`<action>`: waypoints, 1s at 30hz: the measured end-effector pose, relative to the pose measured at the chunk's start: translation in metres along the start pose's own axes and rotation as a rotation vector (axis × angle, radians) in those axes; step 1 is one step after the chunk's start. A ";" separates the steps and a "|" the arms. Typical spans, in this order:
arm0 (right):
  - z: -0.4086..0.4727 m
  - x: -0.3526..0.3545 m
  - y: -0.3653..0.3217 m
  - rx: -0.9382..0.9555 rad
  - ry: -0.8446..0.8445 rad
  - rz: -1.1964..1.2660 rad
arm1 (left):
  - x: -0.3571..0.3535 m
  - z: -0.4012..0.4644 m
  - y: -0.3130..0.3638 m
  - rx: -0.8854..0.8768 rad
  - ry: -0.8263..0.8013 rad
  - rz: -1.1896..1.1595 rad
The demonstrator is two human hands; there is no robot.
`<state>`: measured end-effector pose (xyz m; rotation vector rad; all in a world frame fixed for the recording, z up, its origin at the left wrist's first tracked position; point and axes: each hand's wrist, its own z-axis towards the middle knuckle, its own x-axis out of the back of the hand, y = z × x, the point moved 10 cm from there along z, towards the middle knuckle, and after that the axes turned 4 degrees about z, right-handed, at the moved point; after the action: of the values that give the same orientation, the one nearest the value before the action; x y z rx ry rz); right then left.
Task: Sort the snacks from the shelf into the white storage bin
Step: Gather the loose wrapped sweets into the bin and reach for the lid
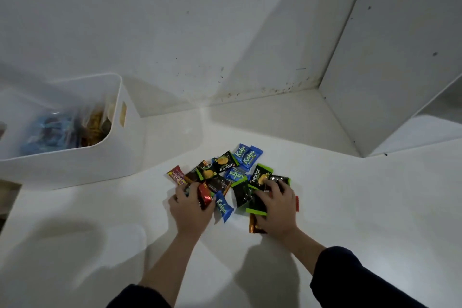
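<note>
1. Snacks (231,177) lie heaped mid-shelf (350,207), white walls behind.
2. White storage bin (75,165) sits at ten o'clock, part-filled.
3. Left hand (191,210) grips a red packet (204,197); right hand (276,210) presses, fingers spread, on green-edged packets (241,194).

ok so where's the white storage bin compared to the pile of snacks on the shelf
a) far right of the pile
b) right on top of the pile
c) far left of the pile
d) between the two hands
c: the white storage bin stands on the shelf to the far left of the snack pile, already holding some packets.
</note>
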<state>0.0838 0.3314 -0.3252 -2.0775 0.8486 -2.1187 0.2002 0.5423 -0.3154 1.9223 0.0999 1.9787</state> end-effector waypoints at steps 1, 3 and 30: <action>-0.002 0.001 -0.002 -0.009 0.020 -0.001 | 0.000 -0.001 0.000 0.007 0.001 -0.036; -0.003 0.002 -0.006 -0.011 0.033 -0.031 | -0.002 -0.004 0.000 0.039 -0.014 -0.146; 0.046 0.147 -0.278 0.059 0.245 0.613 | 0.218 0.042 -0.100 0.011 -0.046 -0.955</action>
<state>0.2053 0.4918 -0.0791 -1.3014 1.2340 -2.0183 0.2647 0.6950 -0.1372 1.4762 0.8394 1.2705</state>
